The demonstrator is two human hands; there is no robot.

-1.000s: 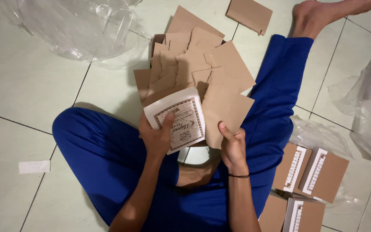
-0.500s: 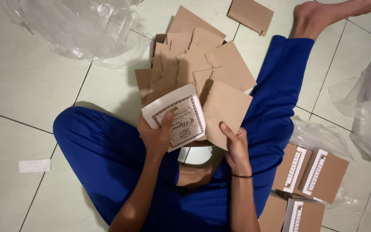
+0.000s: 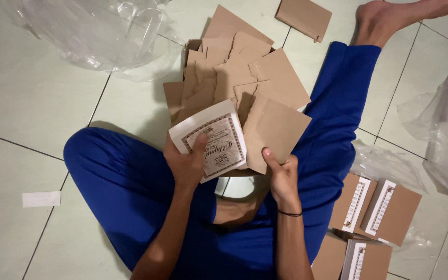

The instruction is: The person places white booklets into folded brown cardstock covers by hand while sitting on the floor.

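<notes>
The left hand [image 3: 190, 163] grips a white printed card [image 3: 211, 139] by its lower left corner, thumb on its face, while the right hand [image 3: 281, 179] pinches the bottom edge of a brown envelope [image 3: 276, 132] that touches the card's right side. Both are held above a loose pile of brown envelopes [image 3: 234, 72] on the tiled floor [image 3: 32, 109], between the person's blue-trousered legs [image 3: 120, 181]. Crumpled clear plastic [image 3: 94, 31] lies at upper left, and filled envelopes [image 3: 374, 207] sit at lower right.

Three filled envelopes [image 3: 374, 218], one card [image 3: 211, 140]
</notes>
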